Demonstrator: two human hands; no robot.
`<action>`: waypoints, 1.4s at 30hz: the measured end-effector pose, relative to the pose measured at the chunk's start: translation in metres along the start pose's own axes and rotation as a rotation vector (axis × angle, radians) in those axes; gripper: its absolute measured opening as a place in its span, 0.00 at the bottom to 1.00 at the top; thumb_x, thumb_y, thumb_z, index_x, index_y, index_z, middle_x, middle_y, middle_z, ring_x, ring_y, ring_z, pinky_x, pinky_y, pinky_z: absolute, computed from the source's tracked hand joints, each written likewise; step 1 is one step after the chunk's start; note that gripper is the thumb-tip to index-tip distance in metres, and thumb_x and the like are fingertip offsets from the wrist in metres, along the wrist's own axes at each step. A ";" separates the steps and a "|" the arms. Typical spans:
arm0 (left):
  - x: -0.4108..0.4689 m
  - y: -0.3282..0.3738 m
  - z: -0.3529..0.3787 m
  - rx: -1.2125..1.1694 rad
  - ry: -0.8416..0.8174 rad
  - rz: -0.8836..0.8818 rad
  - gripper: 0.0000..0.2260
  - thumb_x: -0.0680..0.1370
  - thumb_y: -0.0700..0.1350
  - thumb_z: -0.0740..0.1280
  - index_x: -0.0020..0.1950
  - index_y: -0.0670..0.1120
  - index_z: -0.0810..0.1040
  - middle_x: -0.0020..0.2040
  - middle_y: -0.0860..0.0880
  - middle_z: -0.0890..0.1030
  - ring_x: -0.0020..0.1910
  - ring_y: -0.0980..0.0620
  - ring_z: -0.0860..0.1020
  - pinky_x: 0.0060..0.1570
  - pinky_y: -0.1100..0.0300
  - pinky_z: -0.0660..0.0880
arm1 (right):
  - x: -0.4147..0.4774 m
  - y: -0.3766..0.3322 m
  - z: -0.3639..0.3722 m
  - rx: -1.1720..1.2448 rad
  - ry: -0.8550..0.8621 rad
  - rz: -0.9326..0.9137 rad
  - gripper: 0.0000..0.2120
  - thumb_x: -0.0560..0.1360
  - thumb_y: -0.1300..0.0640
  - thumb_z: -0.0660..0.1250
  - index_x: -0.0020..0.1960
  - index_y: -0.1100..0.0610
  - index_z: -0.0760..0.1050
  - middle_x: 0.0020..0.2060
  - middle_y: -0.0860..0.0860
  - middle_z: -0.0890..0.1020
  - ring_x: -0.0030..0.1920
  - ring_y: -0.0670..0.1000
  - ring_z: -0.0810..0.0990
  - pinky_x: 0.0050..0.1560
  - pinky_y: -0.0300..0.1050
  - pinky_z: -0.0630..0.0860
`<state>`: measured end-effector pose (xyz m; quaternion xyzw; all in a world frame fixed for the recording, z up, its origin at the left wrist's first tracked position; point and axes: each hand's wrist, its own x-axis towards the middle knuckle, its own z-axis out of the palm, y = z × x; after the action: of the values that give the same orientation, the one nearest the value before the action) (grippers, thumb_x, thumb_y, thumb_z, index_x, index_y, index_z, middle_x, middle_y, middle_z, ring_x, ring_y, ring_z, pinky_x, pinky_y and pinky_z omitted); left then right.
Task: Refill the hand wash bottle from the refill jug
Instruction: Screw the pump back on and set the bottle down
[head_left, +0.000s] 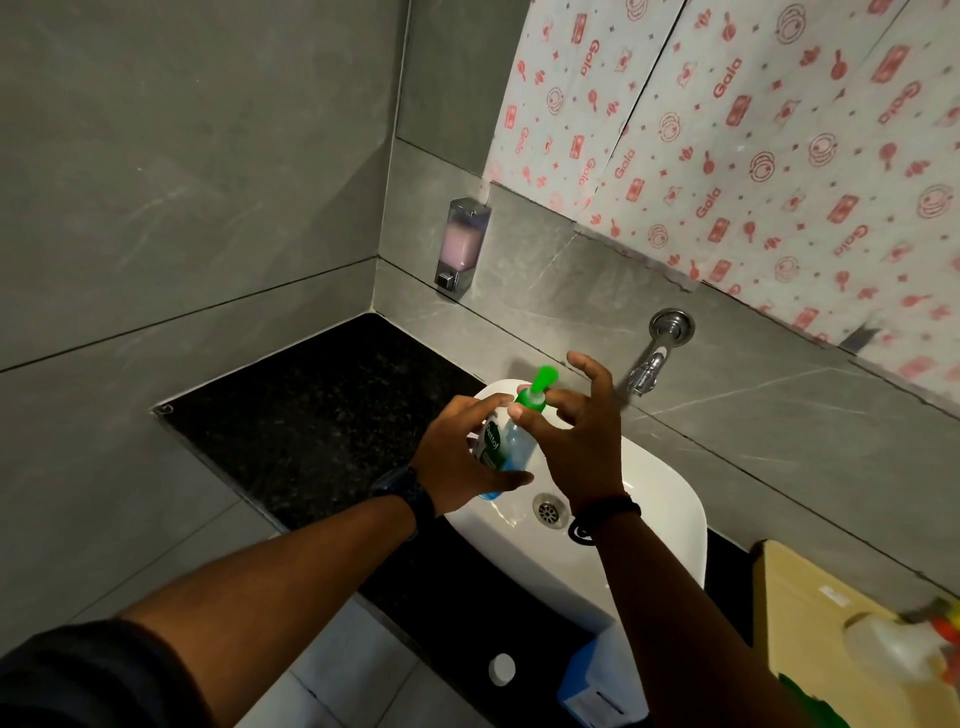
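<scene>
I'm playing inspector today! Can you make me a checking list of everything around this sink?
Surface: black speckled counter around a white basin.
Job's things: hand wash bottle, green pump on, held over the basin; refill jug not clearly seen.
Clutter: blurred plastic bottle on a yellow box; blue-and-white pack.
Grippers: left hand grips the bottle; right hand at the pump collar.
Cables: nothing seen.
Surroundings: wall tap, wall soap dispenser, patterned paper.
</scene>
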<state>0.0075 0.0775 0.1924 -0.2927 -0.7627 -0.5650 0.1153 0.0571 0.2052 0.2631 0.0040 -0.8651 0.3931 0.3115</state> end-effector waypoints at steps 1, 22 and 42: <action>0.000 0.000 0.000 0.004 0.005 -0.004 0.36 0.58 0.54 0.80 0.63 0.47 0.73 0.55 0.46 0.76 0.50 0.52 0.77 0.42 0.65 0.79 | 0.000 -0.001 0.001 -0.015 0.034 0.000 0.09 0.64 0.55 0.77 0.39 0.49 0.78 0.61 0.51 0.73 0.51 0.46 0.75 0.47 0.23 0.70; -0.001 -0.016 -0.007 -0.017 -0.043 -0.076 0.36 0.60 0.53 0.80 0.65 0.48 0.72 0.56 0.47 0.75 0.52 0.52 0.76 0.46 0.63 0.79 | 0.013 -0.001 0.000 -0.039 -0.190 -0.059 0.13 0.65 0.54 0.76 0.47 0.57 0.80 0.57 0.49 0.78 0.54 0.44 0.76 0.47 0.36 0.75; -0.044 -0.103 -0.025 0.112 0.048 -0.276 0.35 0.57 0.55 0.80 0.61 0.52 0.72 0.53 0.53 0.71 0.49 0.57 0.72 0.49 0.63 0.71 | -0.031 0.041 0.073 0.055 -0.019 0.233 0.08 0.71 0.45 0.69 0.44 0.48 0.78 0.38 0.42 0.82 0.42 0.43 0.79 0.39 0.41 0.77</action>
<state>-0.0206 0.0214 0.0969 -0.1644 -0.8232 -0.5388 0.0709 0.0327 0.1762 0.1816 -0.0841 -0.8516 0.4502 0.2552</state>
